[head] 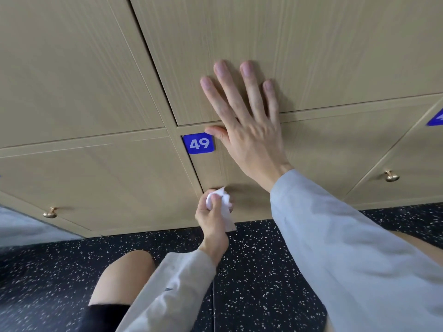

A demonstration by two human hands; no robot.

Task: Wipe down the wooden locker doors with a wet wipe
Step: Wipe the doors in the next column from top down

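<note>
Light wooden locker doors fill the upper view. The bottom-row door carries a blue tag reading 49. My right hand lies flat and spread across the seam between that door and the door above. My left hand is closed around a crumpled white wet wipe, pressed against the lower left part of door 49, near where its knob would sit; any knob there is hidden behind the hand and the wipe.
Brass knobs show on the neighbouring bottom doors at left and right. Another blue tag peeks in at the right edge. Below lies dark speckled floor, with my knee over it.
</note>
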